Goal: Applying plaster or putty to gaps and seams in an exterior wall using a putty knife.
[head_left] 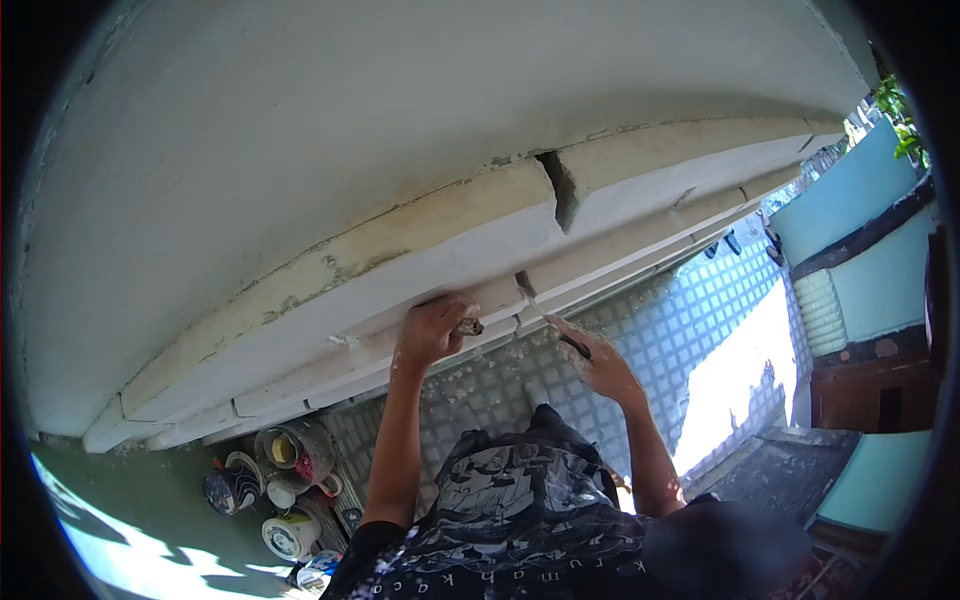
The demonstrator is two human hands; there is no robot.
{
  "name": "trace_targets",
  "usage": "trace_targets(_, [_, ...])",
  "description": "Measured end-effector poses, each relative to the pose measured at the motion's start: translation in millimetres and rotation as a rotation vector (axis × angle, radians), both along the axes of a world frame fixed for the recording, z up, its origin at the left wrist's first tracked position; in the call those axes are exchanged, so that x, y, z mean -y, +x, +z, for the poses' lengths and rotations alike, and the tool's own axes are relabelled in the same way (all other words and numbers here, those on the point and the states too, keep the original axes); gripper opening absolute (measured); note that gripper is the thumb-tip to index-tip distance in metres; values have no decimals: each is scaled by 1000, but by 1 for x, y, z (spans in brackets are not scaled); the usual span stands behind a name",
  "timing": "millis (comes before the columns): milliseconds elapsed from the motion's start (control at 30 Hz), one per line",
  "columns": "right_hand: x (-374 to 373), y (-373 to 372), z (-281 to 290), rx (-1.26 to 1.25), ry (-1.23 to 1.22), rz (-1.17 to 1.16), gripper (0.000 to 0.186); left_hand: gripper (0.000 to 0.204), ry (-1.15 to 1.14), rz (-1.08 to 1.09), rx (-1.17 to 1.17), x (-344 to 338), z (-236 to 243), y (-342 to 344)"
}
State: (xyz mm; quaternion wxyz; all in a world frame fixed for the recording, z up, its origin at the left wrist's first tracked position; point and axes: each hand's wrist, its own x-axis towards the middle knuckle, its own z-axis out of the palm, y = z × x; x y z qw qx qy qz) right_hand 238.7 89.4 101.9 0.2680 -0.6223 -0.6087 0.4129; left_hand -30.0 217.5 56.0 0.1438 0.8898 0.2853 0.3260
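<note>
The right hand (597,365), right of centre in the frame, has its fingers closed on the dark handle of a putty knife (574,346). The thin blade points up and to the left, its tip at a narrow gap (525,284) in the lower band of the stepped moulding (450,212); whether it touches the edge I cannot tell. The left hand (432,328), near the middle of the frame, has its fingers wrapped around a short speckled rod (468,327), just below that lower band; only 1 end shows, so its kind is unclear. Above the 2 hands, a wider, jagged gap (562,192) cuts the upper band, under the pale wall (400,90). At lower left, a bucket (318,452) with yellow and red things inside stands near a white tub (290,537). Tiled floor (650,335) spreads below the moulding, with dark footwear (732,243) at upper right.
</note>
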Motion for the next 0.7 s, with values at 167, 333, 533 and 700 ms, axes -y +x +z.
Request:
trace_targets(167, [4,0,-19,-71,98,-33,49,45,-4,7,-7,-1,-2,-2])
trace_targets(333, [15,15,-11,-24,0,44,48,40,-13,12,2,1,-2,-2])
trace_targets(533, [-1,5,-46,-85,352,-34,45,33,23,-1,70,-1,0,7])
trace_targets(700, [35,53,4,16,-546,418,42,27,-48,99,25,8,9,5])
